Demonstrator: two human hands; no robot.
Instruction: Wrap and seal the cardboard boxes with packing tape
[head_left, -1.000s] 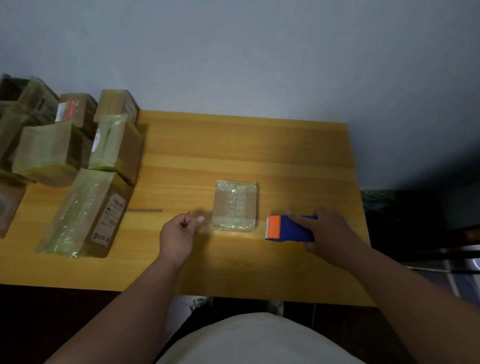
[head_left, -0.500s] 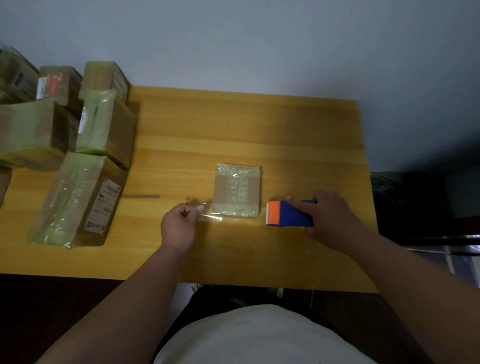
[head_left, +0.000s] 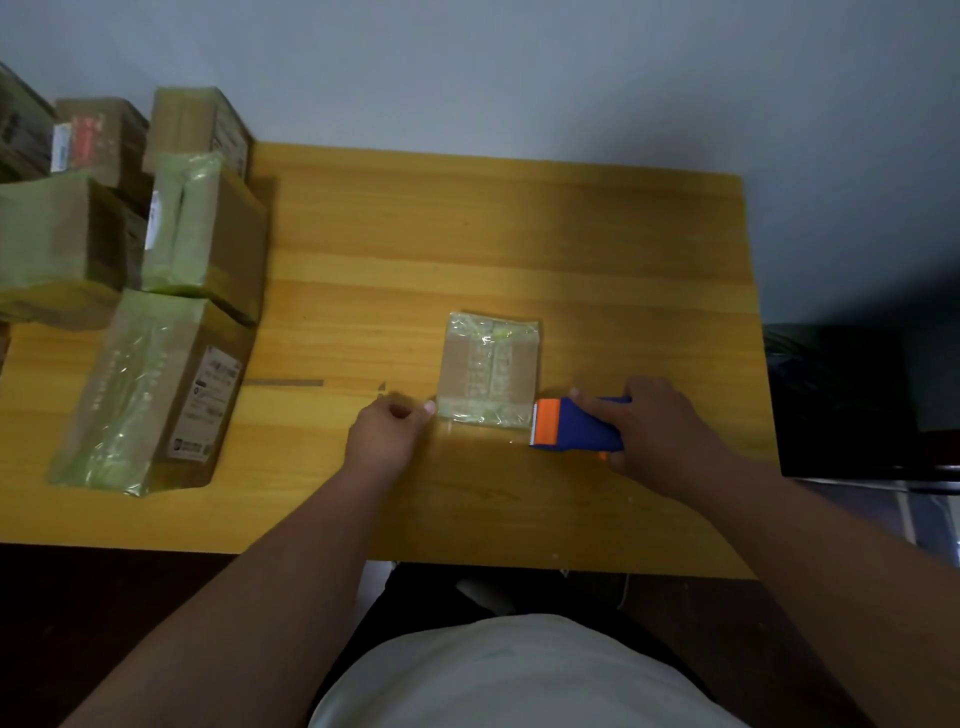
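Note:
A small flat cardboard box (head_left: 488, 370), partly covered in clear tape, lies in the middle of the wooden table (head_left: 597, 249). My right hand (head_left: 660, 426) grips a blue and orange tape dispenser (head_left: 574, 423) just right of the box's near corner. My left hand (head_left: 387, 431) is at the box's near left corner, its fingers pinched on the end of a clear tape strip (head_left: 478, 428). The strip runs along the box's near edge toward the dispenser.
Several taped cardboard boxes are piled at the table's left end, the nearest a long one (head_left: 150, 389) with a label. A dark strip (head_left: 283, 383) lies on the wood. A dark object (head_left: 852, 400) stands right of the table. The wall is close behind.
The clear tape strip has appeared between my left hand and the dispenser, along the box's near edge. My hands kept their places beside the box. The camera has tilted slightly.

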